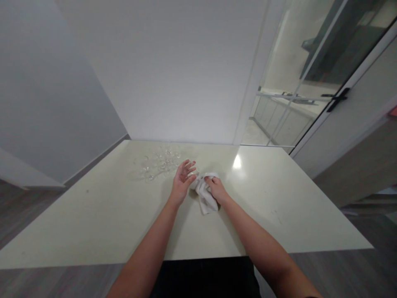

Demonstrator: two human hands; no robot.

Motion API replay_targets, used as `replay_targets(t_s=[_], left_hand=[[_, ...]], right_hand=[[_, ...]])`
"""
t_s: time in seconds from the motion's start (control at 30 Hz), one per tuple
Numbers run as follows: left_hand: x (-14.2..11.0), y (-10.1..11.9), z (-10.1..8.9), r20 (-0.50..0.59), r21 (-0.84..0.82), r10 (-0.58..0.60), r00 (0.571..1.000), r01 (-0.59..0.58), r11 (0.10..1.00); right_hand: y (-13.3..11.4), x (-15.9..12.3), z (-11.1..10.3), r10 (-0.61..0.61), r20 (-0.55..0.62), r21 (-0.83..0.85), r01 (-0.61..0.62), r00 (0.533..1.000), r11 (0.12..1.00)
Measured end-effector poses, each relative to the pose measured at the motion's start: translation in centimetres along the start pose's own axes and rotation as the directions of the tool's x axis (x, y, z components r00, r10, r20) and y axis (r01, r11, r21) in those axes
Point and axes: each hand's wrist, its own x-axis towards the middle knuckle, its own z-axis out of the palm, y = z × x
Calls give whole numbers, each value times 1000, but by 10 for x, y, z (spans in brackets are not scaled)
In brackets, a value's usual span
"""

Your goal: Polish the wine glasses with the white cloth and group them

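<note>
My left hand (183,179) is curled, palm turned to the right, around what looks like a clear drinking glass (192,169). The glass is see-through, so its outline is faint and its exact shape is hard to make out. Bunched in my right hand (217,188) is a white cloth (207,199), pressed up against the right side of the glass. One end of the cloth hangs down towards the tabletop. Several clear glasses (161,161) are grouped on the table just left of my left hand, their round rims catching the light.
The pale, glossy table (124,223) reaches back to a white wall (173,82). At the right, a glass-paned door (297,82) with a black handle (338,99) stands beyond the table's back edge, with a kitchen counter visible behind it.
</note>
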Motion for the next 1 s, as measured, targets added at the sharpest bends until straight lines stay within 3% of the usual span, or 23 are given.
replay_targets(t_s=[0.1,0.27,0.43,0.53,0.6,0.7,0.8,0.9,1.0], left_hand=[[-2,1,0,36,66,-23,999,21,998],[0,2,-3,7,92,11,1000,-11,996],[1,6,-1,14,110,32,999,-33,993],[3,9,0,-39,179,87,995,-78,981],[5,9,2,-121,229,147,982,-117,967],[9,12,8,-219,279,220,951,-155,948],[10,19,20,-84,275,159,984,-131,953],[6,26,31,109,266,51,993,-79,961],[4,28,38,124,275,43,991,-76,958]], right_hand=[[1,4,-5,-47,-22,-90,44,999,995],[-3,3,-7,-105,-49,-257,89,993,962],[4,3,-1,-63,72,-182,76,995,980],[5,3,-2,-86,151,-197,115,985,974],[1,0,-1,-129,280,-283,211,951,936],[-7,-8,4,-215,472,-435,438,855,787],[-10,-15,9,-240,485,-543,505,841,671],[-7,-17,10,-201,448,-563,450,871,693],[-3,-15,9,-188,434,-507,412,881,757]])
